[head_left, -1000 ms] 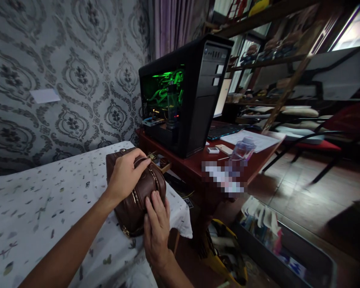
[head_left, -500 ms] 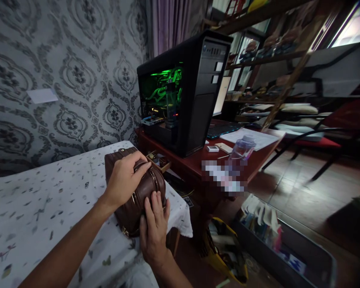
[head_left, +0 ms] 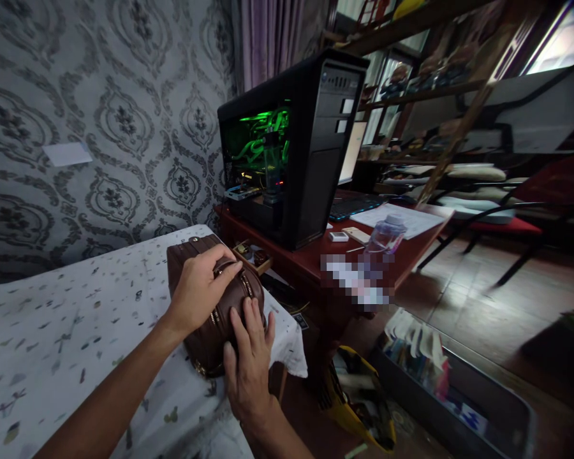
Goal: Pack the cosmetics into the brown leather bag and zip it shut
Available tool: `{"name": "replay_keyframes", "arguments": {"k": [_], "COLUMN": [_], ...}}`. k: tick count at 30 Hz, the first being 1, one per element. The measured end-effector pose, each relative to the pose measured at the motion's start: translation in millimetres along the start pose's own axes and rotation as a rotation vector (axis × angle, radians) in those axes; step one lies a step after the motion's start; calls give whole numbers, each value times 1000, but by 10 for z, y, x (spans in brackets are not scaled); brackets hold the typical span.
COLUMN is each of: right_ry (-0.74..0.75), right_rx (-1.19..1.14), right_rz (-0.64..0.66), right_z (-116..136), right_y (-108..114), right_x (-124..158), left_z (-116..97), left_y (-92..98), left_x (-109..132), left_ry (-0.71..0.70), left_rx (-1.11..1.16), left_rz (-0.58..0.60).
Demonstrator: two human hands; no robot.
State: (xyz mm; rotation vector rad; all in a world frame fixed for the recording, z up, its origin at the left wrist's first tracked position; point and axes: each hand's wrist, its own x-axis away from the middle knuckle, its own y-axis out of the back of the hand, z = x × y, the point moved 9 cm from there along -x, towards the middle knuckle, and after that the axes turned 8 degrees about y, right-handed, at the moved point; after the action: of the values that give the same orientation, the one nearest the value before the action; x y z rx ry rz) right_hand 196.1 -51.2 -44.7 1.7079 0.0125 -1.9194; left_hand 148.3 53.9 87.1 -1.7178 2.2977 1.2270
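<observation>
A dark brown leather bag with brass-coloured zips lies on a table with a patterned white cloth, near the table's right corner. My left hand is closed on the upper part of the bag, thumb and fingers gripping around its handle area. Against the bag's near right side rests my right hand, its fingers spread over the leather below the zip. The bag's underside is hidden.
A black computer tower with green lights stands on a red desk, beside a plastic bottle and papers. On the floor are a yellow-edged bag and a grey bin of items.
My right hand has shifted slightly on the bag, and its fingers are a little more spread. My left hand keeps its grip, and the bag has barely moved.
</observation>
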Motion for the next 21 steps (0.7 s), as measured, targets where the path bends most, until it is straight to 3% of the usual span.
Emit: {"name": "replay_keyframes", "arguments": {"k": [9, 17, 21], "right_ry": [-24, -28, -8], "right_rx": [5, -42, -51], "right_rz": [7, -14, -21], "right_z": [-60, -98, -126], "right_y": [46, 7, -25], "right_x": [-546, -504, -468], "left_z": [85, 336, 393], "left_y": [41, 115, 269], "left_x": [29, 157, 268], "left_ry": [26, 84, 95], "left_rx": [-7, 21, -78], "left_rz": [1, 0, -100]}}
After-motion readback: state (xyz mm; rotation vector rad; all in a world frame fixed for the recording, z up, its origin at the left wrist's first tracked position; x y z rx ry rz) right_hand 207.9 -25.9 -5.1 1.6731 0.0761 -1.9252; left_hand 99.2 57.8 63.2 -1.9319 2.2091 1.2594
